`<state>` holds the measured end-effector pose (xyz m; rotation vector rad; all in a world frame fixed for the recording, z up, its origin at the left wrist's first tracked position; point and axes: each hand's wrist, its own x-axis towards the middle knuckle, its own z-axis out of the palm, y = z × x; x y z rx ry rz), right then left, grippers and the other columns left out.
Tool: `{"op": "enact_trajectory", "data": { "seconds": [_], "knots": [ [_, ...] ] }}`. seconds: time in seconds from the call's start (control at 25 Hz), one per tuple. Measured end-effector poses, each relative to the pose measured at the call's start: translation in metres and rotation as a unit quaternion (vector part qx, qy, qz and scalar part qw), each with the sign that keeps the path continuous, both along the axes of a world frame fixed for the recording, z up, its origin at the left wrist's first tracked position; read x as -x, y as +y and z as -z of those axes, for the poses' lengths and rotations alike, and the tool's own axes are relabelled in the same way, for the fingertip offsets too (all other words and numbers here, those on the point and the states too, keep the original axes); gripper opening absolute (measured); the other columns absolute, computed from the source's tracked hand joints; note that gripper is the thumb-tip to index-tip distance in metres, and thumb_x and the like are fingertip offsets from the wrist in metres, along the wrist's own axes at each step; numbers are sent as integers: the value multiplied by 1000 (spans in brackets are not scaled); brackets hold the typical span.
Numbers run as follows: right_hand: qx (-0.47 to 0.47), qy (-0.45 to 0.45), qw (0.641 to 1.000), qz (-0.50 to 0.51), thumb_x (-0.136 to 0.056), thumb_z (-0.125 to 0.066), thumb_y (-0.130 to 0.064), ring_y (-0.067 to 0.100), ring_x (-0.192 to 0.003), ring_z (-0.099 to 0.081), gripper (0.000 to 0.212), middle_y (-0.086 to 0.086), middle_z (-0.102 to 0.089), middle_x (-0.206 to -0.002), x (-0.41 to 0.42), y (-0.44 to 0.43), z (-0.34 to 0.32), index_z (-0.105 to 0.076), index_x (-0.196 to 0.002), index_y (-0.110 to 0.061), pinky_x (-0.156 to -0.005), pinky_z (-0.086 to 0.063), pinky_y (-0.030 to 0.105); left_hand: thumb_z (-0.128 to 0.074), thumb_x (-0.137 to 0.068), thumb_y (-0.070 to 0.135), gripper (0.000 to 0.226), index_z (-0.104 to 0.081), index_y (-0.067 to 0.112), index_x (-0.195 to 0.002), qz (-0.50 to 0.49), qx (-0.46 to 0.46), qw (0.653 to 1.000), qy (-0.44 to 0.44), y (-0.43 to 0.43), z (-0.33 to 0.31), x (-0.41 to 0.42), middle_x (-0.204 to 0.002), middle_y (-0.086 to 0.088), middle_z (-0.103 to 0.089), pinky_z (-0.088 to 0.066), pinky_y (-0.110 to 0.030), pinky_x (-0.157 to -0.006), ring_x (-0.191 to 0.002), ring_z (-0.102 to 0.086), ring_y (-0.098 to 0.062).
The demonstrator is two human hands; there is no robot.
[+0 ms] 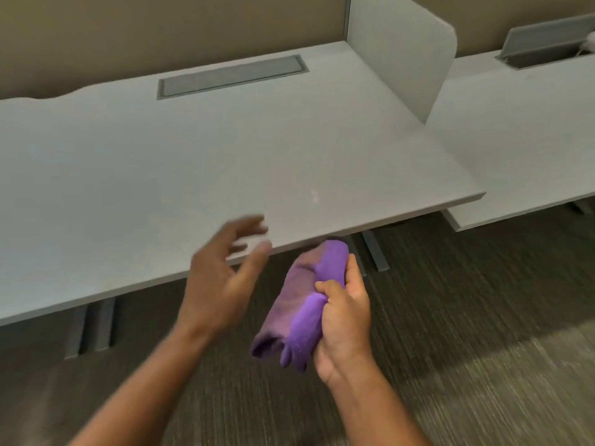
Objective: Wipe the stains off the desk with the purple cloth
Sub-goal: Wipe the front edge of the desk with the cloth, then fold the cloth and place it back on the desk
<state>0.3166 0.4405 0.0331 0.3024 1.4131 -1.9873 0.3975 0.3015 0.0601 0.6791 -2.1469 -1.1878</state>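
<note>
A folded purple cloth [299, 304] is gripped in my right hand [344, 320], held below and in front of the desk's front edge, over the carpet. My left hand [225, 272] is blurred, fingers spread and holding nothing, at the front edge of the pale grey desk [193, 162]. A small whitish stain [314, 196] marks the desk near its front right part. A faint bluish smear [51, 152] shows at the far left of the desk.
A grey cable hatch [231, 75] is set in the desk's back. A white divider panel [402, 56] stands along the right side, with a second desk [515, 140] beyond it. Dark carpet [450, 317] and grey desk legs [375, 252] lie below.
</note>
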Motion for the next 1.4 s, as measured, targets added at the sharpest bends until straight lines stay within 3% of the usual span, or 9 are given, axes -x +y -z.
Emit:
{"op": "enact_trajectory", "data": {
  "seconds": [0.24,0.4,0.56,0.64,0.76,0.84,0.96,1.2,1.4],
  "knots": [
    [-45,-15,998,46,-91,-51,0,31,-112,-72,81,11,-58,-147,2,15,-51,-31,-160,-38,-89,-63,46,-72,-84,59,71,-60,23,-144,114,-41,990,-67,71,-37,-53,-141,23,-60,-41,-9,-104,-133,-54,6],
    [-45,3,995,85,-84,-54,-5,42,-120,-67,82,18,-53,-151,6,16,-81,-33,-158,-35,-96,-58,62,-86,-79,58,85,-55,21,-149,165,-41,983,-68,78,-63,-40,-142,15,-61,-48,-15,-103,-130,-59,0],
    [-31,19,992,119,-90,-53,0,37,-116,-69,84,16,-52,-152,14,26,-103,-27,-162,-33,-97,-60,54,-77,-92,38,48,-66,21,-135,148,32,987,-47,91,-76,-26,-121,11,-73,-56,-30,-92,-108,-69,-8],
    [4,3,992,130,-92,-52,1,29,-103,-71,80,16,-54,-146,16,35,-106,-27,-162,-26,-79,-63,41,-72,-95,30,37,-69,22,-131,137,31,990,-35,97,-83,-22,-111,12,-75,-57,-31,-86,-98,-71,-6],
    [40,-8,992,119,-94,-54,-5,21,-81,-66,34,18,-58,-121,32,49,-98,-47,-124,-19,-63,-56,31,-69,-98,23,27,-70,24,-124,137,24,989,-42,98,-90,-10,-104,16,-75,-56,-25,-81,-93,-70,-3],
    [40,-27,993,109,-98,-54,-11,21,-94,-68,21,19,-63,-120,45,59,-86,-48,-114,-24,-80,-55,35,-68,-99,23,20,-71,27,-118,131,25,989,-68,93,-91,2,-99,19,-73,-53,-18,-78,-92,-69,2],
    [-45,-44,997,46,-103,-54,-21,31,-141,-50,55,14,-50,-155,66,74,-70,-38,-156,-20,-119,-37,55,-66,-101,29,13,-67,32,-114,122,33,984,-123,87,-94,20,-92,22,-67,-48,-10,-74,-92,-64,7],
    [-60,15,991,-123,-92,-68,-54,29,-138,-56,60,7,-67,-141,142,83,-48,-59,-143,-24,-119,-37,57,-67,-101,28,9,-73,24,-107,78,-63,988,-115,73,-108,79,-90,9,-74,-52,-15,-67,-83,-68,-3],
    [-23,25,976,-214,-84,-72,-69,26,-137,-54,72,6,-66,-143,224,74,-58,-64,-140,-24,-118,-36,59,-68,-100,20,16,-78,14,-110,31,-283,957,-44,63,-127,133,-102,-7,-81,-56,-29,-76,-94,-75,-21]
  ]
}}
